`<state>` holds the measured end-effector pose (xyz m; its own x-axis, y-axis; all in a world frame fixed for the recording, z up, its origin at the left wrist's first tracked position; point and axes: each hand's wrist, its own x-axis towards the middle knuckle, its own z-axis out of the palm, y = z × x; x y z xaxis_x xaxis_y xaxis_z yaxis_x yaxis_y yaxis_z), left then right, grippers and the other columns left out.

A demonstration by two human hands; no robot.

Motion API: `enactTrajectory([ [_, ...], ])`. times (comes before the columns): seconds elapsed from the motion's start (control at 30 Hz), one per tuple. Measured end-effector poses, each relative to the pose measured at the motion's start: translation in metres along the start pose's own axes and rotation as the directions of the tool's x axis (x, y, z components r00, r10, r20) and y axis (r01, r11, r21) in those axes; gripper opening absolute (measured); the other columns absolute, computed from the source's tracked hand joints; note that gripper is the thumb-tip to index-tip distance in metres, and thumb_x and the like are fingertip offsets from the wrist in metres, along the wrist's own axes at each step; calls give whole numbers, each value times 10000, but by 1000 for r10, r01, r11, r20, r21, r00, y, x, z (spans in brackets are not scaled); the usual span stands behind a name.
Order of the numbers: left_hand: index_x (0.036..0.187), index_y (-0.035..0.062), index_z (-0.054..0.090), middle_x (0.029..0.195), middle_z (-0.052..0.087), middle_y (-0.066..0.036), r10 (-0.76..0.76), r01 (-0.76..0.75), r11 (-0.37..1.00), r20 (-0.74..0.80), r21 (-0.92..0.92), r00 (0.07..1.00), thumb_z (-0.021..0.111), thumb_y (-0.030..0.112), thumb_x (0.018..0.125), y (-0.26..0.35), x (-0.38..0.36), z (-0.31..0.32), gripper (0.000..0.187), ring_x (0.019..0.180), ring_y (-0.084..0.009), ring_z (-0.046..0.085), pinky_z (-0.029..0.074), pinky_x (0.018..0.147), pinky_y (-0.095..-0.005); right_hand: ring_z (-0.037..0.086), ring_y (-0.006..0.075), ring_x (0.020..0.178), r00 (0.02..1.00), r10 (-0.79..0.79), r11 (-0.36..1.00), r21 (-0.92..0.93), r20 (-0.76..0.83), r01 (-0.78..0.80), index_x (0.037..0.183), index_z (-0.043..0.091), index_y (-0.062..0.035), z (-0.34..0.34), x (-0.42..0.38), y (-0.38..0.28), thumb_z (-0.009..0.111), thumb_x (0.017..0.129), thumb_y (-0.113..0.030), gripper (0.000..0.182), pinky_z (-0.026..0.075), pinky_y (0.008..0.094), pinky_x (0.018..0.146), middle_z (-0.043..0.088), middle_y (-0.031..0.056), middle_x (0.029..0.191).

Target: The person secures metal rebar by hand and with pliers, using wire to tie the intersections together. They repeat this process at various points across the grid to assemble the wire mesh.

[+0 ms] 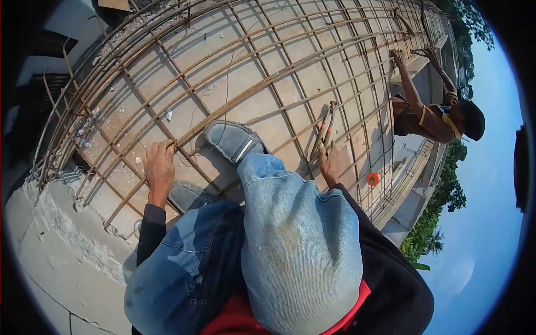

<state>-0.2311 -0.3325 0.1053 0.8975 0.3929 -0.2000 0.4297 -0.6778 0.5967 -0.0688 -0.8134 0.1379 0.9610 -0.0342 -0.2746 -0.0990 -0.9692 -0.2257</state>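
Note:
My left hand [159, 167] is closed at a crossing of the steel rebar grid [146, 105], its fingertips bent over a bar. Whether a tie wire is also between them cannot be made out. My right hand [330, 165] has its fingers apart at the handle ends of long-handled pincers [324, 129] with orange-red bands. The pincers rest on the grid, jaws pointing away from me. A thin wire [228, 84] rises from the bars near my grey shoe [231, 140].
Boards [296, 92] lie beneath the grid. A concrete edge [61, 223] runs along the left. An orange-red round object [373, 178] is at the right. Another person [432, 120] in a dark cap reaches onto the bars at the far right.

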Motion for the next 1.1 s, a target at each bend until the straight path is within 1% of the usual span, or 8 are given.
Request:
enactTrajectory([
  [0.07,1092,88,609,997,598,-104,-8,9,998,19,-56,1000,494,259,952,-3,-4,-12,248,957,-303,539,401,845,-432,473,434,1180,997,41,989,-138,-69,-50,1403,328,48,8,-7,-16,552,927,-427,709,390,444,976,439,341,1288],
  [0.13,1147,116,604,989,593,-95,-72,71,980,1,-185,997,517,231,929,-4,-3,-14,261,975,-297,538,393,864,-426,583,315,973,982,72,980,197,-174,-37,1387,380,44,19,2,-34,618,895,-372,686,454,426,795,531,274,1162],
  [0.27,1153,140,659,973,600,-54,26,-27,992,-5,-120,1000,501,238,932,-21,-12,-5,289,944,-265,517,385,848,-401,586,305,952,978,-164,947,256,-128,192,1377,398,39,39,62,-124,620,893,-361,666,456,421,783,542,262,1135],
  [0.53,1084,151,698,984,622,-23,-37,25,976,-52,-215,998,577,213,884,-24,-13,3,241,961,-235,525,396,873,-376,595,277,897,873,-479,867,104,-95,487,1352,445,26,-37,106,-210,625,885,-330,614,463,408,753,573,230,1066],
  [0.93,1134,159,671,1015,613,-53,-41,36,949,-8,-312,999,553,197,886,-26,-15,6,277,1011,-264,524,397,936,-394,609,235,815,732,-649,687,-252,209,681,1315,515,6,-192,74,-320,632,875,-285,540,472,389,707,619,182,961],
  [1.03,1101,153,682,1047,635,-57,-119,135,949,75,-283,990,577,252,879,-35,-10,25,264,1020,-268,543,410,914,-399,491,132,500,421,-777,361,-217,467,907,1352,531,-97,-184,44,-403,513,841,-35,516,423,310,517,558,101,632],
  [1.07,1101,153,682,1047,635,-57,-127,140,945,63,-295,990,577,252,879,-40,-12,36,264,1020,-268,543,410,914,-399,532,204,517,278,-744,217,-173,608,961,1392,479,-101,-174,28,-431,495,793,20,612,448,359,557,590,158,686],
  [1.1,1101,161,676,1060,633,-49,-90,62,960,-89,-274,992,589,266,872,-46,-16,47,267,1036,-264,538,410,903,-400,639,303,696,261,-616,183,-188,743,965,1437,418,-157,-166,11,-456,496,791,56,684,501,367,712,676,169,1083],
])
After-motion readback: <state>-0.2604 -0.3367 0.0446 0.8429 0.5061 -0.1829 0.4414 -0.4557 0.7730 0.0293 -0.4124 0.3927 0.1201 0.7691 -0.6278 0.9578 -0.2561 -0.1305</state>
